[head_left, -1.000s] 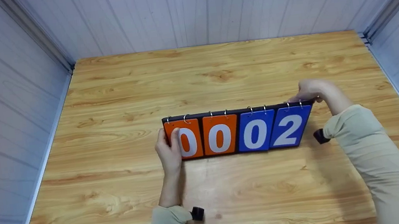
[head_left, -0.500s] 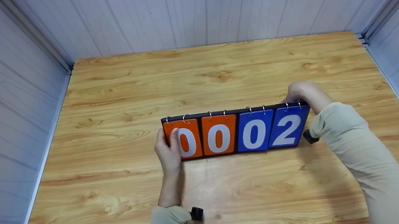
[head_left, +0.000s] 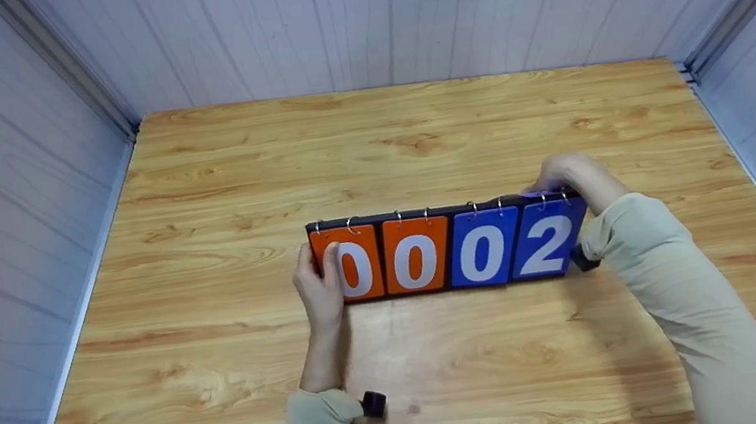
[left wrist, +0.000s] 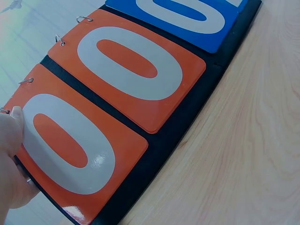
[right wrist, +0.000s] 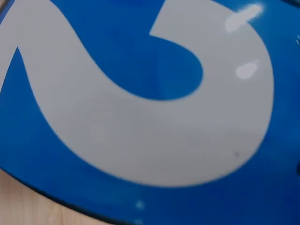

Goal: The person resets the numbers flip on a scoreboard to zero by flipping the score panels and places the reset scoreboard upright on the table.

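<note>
Left hand grips the left end of the flip scoreboard, thumb lying over the first orange card and fingers wrapped behind the dark backing. Right hand reaches over the top right corner by the rings above the blue 2 card; its fingers look curled on the top edge there, though whether they pinch a card or the board cannot be told. The scoreboard stands mid-way across the wooden table, reading 0002. It looks light and stiff, with glossy, probably slippery cards hanging loose on wire rings; steadying the rigid backing at its ends seems safest, lifting single cards by their free lower edge.
</note>
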